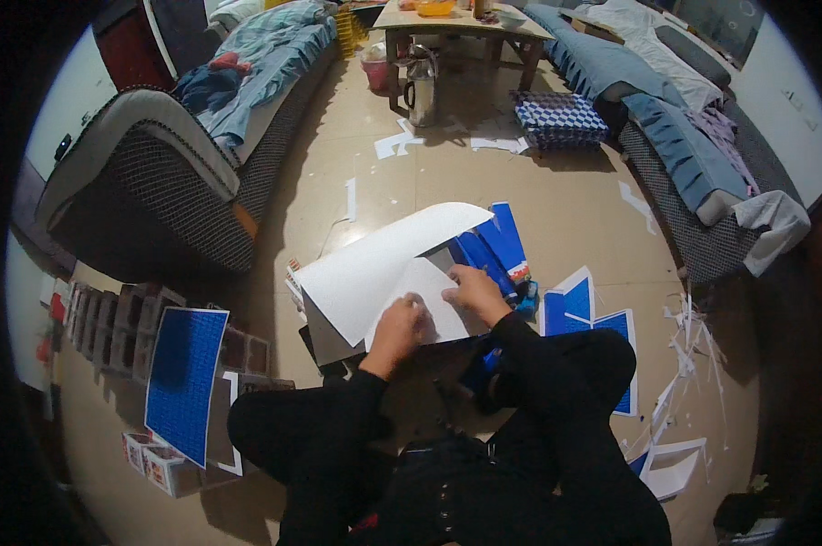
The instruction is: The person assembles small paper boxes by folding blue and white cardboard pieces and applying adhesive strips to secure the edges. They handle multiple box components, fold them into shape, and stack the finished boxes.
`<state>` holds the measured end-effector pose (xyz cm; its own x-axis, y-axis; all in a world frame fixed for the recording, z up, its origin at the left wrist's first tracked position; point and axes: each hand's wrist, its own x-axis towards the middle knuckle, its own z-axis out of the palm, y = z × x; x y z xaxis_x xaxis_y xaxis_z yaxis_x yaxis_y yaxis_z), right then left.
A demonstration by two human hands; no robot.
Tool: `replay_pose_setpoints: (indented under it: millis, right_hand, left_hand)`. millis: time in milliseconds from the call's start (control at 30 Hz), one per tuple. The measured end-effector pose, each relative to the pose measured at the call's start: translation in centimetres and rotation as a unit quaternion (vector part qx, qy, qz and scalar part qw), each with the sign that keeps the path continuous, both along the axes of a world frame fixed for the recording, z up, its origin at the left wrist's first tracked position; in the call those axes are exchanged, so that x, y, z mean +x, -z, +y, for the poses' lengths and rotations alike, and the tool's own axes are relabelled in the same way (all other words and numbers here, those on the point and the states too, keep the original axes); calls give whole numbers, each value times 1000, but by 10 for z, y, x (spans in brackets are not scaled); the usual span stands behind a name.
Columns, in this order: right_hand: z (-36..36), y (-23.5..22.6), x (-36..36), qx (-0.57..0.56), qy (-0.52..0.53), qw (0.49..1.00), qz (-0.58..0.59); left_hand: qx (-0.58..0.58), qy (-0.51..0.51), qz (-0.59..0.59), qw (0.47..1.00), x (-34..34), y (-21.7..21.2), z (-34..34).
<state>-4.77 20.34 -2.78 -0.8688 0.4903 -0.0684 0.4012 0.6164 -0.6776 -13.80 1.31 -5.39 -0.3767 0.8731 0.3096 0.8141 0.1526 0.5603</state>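
Note:
In front of me, a white sheet [436,308] lies between my hands, on top of a larger curling white sheet [365,264]. My left hand [402,329] is over its left part with the fingers curled; what the fingertips hold is hidden. At the sheet's right edge, my right hand [477,293] pinches it between thumb and fingers. Under the sheets a grey board [327,329] shows. Folded blue pieces [502,238] stick out beyond the right hand.
Blue panels with white borders lie at right [576,305] and left [185,387]. Clear boxes [124,332] line the left side. Paper strips [688,355] litter the floor at right. Sofas flank both sides; a table [465,23], metal flask [421,91] and checkered box [561,118] stand ahead.

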Motion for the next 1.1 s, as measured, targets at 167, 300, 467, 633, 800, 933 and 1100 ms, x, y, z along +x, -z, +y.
replay_pose_setpoints:
  millis: [167, 300, 467, 633, 800, 933, 1100]
  right_hand:
    - [-11, 7, -12, 64, 7, 998, 17]
    - [-14, 2, -10, 51, 38, 998, 5]
    - [-23, 0, -2, 40, 98, 994, 24]
    - [-27, 7, 3, 22, 134, 989, 65]
    - [-28, 17, 12, 55, 120, 985, 115]
    - [-29, 25, 25, 93, 105, 979, 146]
    - [-35, 21, 34, 244, 20, 953, 181]
  left_hand:
    - [-25, -72, -17, 997, -43, -5, 39]
    - [-67, -1, 3, 998, -71, -8, 56]
    - [-28, 17, -72, 997, -82, -12, 66]
    - [-20, 33, -84, 996, -87, -16, 72]
    - [-9, 26, -122, 992, -90, -7, 74]
    - [20, 6, -124, 992, -95, 4, 77]
    - [42, 4, -150, 988, -99, 19, 78]
